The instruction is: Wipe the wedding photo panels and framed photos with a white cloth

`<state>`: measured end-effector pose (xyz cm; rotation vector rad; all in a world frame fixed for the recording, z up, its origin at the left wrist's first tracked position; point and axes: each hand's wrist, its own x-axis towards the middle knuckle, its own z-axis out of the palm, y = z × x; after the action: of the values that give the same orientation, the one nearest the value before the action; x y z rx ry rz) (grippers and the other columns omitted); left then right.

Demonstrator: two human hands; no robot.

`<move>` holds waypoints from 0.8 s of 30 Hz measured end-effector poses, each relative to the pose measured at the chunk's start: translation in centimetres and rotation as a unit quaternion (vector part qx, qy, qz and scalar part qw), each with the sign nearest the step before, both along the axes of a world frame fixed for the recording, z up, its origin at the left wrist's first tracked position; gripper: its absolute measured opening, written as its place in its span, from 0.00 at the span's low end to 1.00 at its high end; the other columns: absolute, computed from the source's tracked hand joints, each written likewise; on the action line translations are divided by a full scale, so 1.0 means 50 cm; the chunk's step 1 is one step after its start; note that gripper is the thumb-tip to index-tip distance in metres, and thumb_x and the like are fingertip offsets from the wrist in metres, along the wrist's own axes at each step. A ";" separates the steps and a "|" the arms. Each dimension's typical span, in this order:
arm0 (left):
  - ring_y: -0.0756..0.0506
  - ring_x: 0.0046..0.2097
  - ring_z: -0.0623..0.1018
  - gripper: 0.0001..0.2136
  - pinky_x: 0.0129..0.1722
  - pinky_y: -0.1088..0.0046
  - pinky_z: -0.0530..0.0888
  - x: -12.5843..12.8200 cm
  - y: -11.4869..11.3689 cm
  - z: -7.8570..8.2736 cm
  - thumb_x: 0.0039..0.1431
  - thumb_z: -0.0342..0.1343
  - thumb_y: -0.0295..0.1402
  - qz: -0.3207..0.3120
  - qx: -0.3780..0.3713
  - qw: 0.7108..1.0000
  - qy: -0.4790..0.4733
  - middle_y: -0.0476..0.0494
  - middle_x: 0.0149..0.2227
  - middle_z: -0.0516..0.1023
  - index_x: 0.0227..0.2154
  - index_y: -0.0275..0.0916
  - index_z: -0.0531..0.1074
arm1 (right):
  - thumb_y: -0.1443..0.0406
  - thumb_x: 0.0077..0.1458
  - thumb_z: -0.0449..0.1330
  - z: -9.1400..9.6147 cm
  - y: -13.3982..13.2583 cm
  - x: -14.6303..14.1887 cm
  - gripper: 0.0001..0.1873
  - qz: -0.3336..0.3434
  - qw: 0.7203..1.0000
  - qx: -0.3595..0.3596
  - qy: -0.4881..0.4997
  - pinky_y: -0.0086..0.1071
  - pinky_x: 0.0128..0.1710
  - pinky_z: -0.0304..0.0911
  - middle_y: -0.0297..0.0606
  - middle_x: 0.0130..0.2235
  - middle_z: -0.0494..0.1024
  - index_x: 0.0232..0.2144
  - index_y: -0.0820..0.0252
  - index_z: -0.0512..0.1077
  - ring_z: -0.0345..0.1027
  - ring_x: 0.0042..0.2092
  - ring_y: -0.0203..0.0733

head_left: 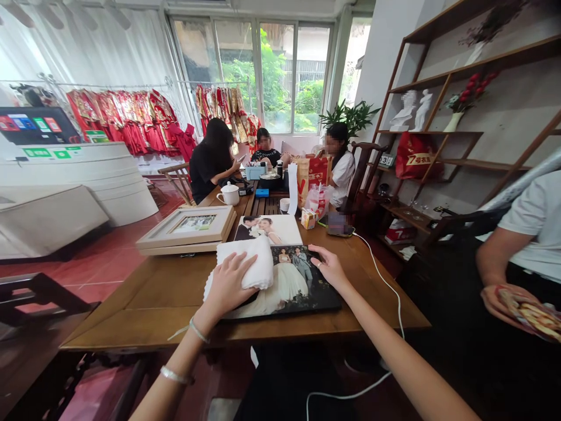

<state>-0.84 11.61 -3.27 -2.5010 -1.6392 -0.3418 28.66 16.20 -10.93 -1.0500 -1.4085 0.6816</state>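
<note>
A folded white cloth [258, 266] lies on the left part of a dark wedding photo panel [289, 286], which rests flat on the wooden table. Whether the panel is an album cover or a single print, I cannot tell. Over the cloth my left hand [232, 283] presses down, fingers spread across it and thumb along its near side. At the panel's upper right edge, my right hand [328, 266] rests with its fingers stretched out, touching it. Just behind is a second wedding photo [280, 228] with a pale background. Pale frames [188, 228] are stacked to the left.
A white lidded cup [228, 193], paper bag [313, 175], small box [308, 219] and phone [339, 224] stand or lie farther back. A white cable [385, 275] runs over the table's right side. Several people sit beyond; another person's hand [504, 304] holds food at right.
</note>
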 end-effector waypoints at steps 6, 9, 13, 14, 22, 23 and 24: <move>0.34 0.61 0.58 0.31 0.55 0.51 0.62 -0.030 -0.092 -0.001 0.52 0.51 0.55 -0.021 -0.024 0.999 -0.041 0.46 0.61 0.61 0.59 0.53 0.58 | 0.68 0.46 0.60 -0.004 0.005 0.001 0.16 0.017 1.000 -0.010 0.004 0.45 0.58 0.57 0.41 0.49 0.76 0.40 0.57 0.75 0.68 0.53 0.45; 0.38 0.60 0.60 0.22 0.54 0.54 0.64 -0.022 -0.102 0.004 0.61 0.43 0.50 0.004 -0.026 0.997 -0.066 0.48 0.59 0.64 0.56 0.54 0.62 | 0.68 0.46 0.59 -0.003 0.003 -0.001 0.16 0.018 1.000 -0.012 0.001 0.46 0.58 0.58 0.42 0.49 0.76 0.40 0.57 0.75 0.68 0.53 0.46; 0.35 0.62 0.57 0.22 0.56 0.49 0.59 0.006 -0.063 -0.004 0.60 0.45 0.50 0.038 0.017 0.997 -0.060 0.43 0.59 0.63 0.55 0.50 0.64 | 0.68 0.46 0.58 0.001 -0.001 0.000 0.14 0.000 1.000 0.000 -0.005 0.45 0.58 0.58 0.43 0.49 0.76 0.38 0.58 0.76 0.68 0.53 0.46; 0.34 0.63 0.55 0.23 0.56 0.46 0.58 0.012 -0.049 -0.007 0.60 0.45 0.50 0.045 0.017 0.997 -0.058 0.42 0.61 0.60 0.56 0.50 0.63 | 0.68 0.47 0.58 0.003 -0.002 0.001 0.14 -0.001 1.000 0.003 -0.008 0.45 0.58 0.57 0.42 0.49 0.76 0.38 0.58 0.76 0.68 0.53 0.45; 0.31 0.63 0.53 0.24 0.54 0.48 0.63 0.031 -0.004 -0.012 0.60 0.45 0.50 0.047 0.013 0.997 -0.063 0.43 0.62 0.59 0.57 0.49 0.62 | 0.67 0.47 0.59 0.007 -0.004 0.002 0.17 0.015 1.000 0.002 -0.014 0.46 0.58 0.58 0.40 0.48 0.77 0.42 0.56 0.75 0.69 0.52 0.45; 0.31 0.63 0.54 0.24 0.53 0.48 0.64 0.030 -0.012 -0.012 0.60 0.46 0.50 0.044 0.018 0.997 -0.062 0.43 0.62 0.59 0.57 0.49 0.62 | 0.67 0.47 0.59 0.006 -0.003 0.001 0.17 0.011 1.000 0.001 -0.009 0.46 0.57 0.58 0.40 0.48 0.77 0.41 0.56 0.75 0.69 0.52 0.45; 0.31 0.63 0.54 0.23 0.53 0.48 0.64 0.028 -0.023 -0.012 0.60 0.46 0.50 0.039 0.023 0.997 -0.061 0.43 0.62 0.60 0.56 0.50 0.63 | 0.67 0.46 0.59 0.004 -0.001 0.001 0.17 0.009 1.000 0.001 -0.005 0.46 0.57 0.58 0.40 0.47 0.78 0.41 0.56 0.75 0.69 0.51 0.45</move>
<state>0.58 10.49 -3.89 -2.4200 -1.7455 -0.5247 28.69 16.14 -10.73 -1.0411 -1.4289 0.6884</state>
